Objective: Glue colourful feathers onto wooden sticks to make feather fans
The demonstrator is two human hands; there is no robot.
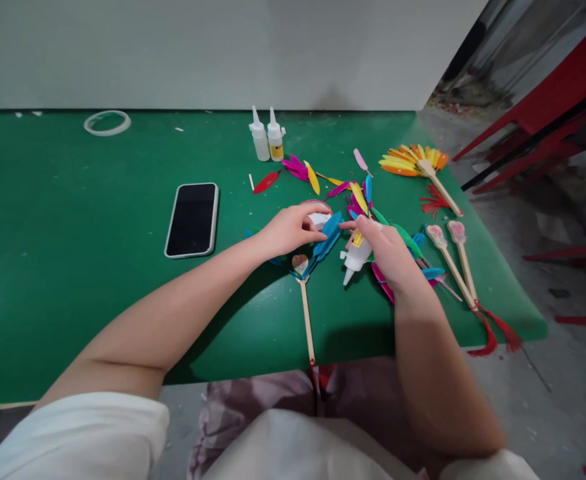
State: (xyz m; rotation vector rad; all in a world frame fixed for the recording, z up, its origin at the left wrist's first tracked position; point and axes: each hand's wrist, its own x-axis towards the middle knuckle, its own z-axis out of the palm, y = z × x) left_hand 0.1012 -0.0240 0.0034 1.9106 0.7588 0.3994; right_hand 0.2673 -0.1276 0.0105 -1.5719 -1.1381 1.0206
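Note:
My left hand [295,225] is over the table with thumb and index finger apart, the thumb at the edge of some blue feathers [327,239]. A white, red-rimmed thing [319,219] shows partly behind its fingers. The blue feathers join a feather fan with a heart-shaped piece [300,265] and a wooden handle [307,320], lying toward me; part of it is hidden by my left hand. My right hand [385,247] is closed round a white glue bottle [357,257], its nozzle tilted down and its cap hanging at the side. Loose coloured feathers [357,197] lie just beyond it.
Two glue bottles [267,141] stand at the back. A phone [193,220] and a clear ring [107,123] lie to the left. On the right are a finished-looking yellow-orange fan [413,161] and two wooden handles [460,263] with red tassels, near the table's [513,293] edge.

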